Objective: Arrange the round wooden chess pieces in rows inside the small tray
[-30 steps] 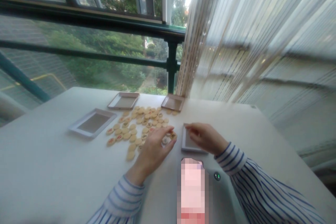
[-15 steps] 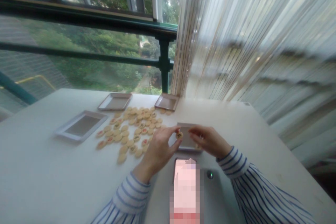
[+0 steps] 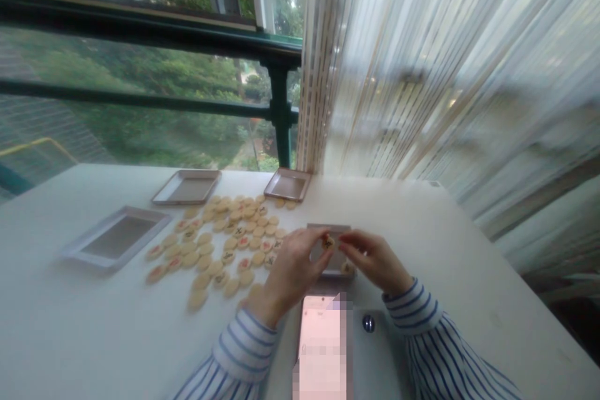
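Note:
Between the thumb and fingers of my left hand [image 3: 296,267] is a round wooden Chinese chess piece [image 3: 328,242], its dark character showing. Just right of that piece, my right hand [image 3: 377,260] has its thumb and fingertips slightly apart, with nothing visible between them. Both hands are over a small shallow tray [image 3: 329,227], which they partly cover. Inside it, near its right end, lies another chess piece [image 3: 347,269]. To the left, many loose chess pieces [image 3: 190,259] spread over the white table [image 3: 103,325], some with red or black characters, others plain side up.
A pale tray [image 3: 77,255] lies at the left, with a brown-rimmed tray [image 3: 159,200] behind it and a smaller tray [image 3: 267,192] at the back edge. Near me are a phone [image 3: 322,344] and a small shiny round object [image 3: 369,324]. Beyond stand a green railing [image 3: 280,106] and string curtain [image 3: 323,75].
The view has shifted, so the table things sit farther left. My left hand has brought its chess piece closer to my right fingertips, which have drawn back slightly from the tray.

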A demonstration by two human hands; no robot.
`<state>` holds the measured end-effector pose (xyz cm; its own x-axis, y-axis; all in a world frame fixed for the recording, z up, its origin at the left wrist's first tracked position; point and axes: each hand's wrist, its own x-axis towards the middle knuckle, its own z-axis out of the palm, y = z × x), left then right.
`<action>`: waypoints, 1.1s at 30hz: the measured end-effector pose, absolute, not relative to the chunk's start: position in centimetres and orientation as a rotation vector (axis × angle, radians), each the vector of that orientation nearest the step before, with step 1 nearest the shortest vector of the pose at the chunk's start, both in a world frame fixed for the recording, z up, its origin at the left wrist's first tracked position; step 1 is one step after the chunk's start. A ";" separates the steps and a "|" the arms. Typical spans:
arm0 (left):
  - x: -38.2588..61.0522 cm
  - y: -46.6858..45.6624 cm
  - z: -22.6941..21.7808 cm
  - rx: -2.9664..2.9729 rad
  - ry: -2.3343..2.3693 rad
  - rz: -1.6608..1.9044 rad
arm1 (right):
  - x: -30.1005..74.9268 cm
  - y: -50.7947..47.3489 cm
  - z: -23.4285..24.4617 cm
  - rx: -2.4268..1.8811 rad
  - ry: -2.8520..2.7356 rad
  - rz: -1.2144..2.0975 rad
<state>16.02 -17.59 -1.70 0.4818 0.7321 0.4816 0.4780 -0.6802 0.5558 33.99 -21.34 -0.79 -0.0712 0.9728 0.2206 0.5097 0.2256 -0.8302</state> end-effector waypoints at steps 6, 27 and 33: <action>16.4 -17.6 -2.5 2.429 0.962 1.092 | 33.7 -21.4 -1.9 -1.357 -1.580 0.833; 15.4 -17.9 -3.1 2.242 0.898 1.025 | 33.6 -21.5 -2.5 -1.357 -1.524 0.915; 15.3 -17.7 -3.2 2.244 0.848 1.012 | 33.6 -21.5 -2.4 -1.371 -1.564 0.901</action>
<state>15.33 -17.70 -3.23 0.5217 0.7210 0.4560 0.3228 -0.6616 0.6768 33.63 -21.49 -2.44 -0.0407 0.9900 0.1350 0.3799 0.1403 -0.9143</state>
